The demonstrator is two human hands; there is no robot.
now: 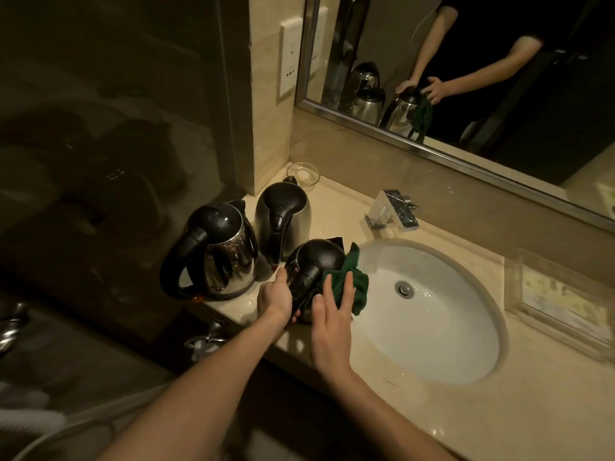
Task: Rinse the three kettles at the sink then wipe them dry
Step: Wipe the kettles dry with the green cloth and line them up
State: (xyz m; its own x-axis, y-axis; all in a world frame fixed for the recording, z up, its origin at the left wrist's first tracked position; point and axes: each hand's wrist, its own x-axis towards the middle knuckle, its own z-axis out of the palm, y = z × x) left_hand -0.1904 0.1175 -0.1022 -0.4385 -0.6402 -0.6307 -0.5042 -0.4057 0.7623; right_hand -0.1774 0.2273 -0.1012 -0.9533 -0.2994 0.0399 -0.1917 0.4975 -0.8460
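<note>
Three steel kettles with black lids and handles stand on the beige counter left of the white sink. The left kettle and the back kettle stand free. My left hand grips the black handle of the front kettle, which sits at the sink's left rim. My right hand presses a dark green cloth against that kettle's right side, fingers spread flat over the cloth.
A chrome faucet stands behind the sink. A small glass dish sits in the back corner, and a clear tray lies right of the sink. The mirror hangs above; a dark wall bounds the left.
</note>
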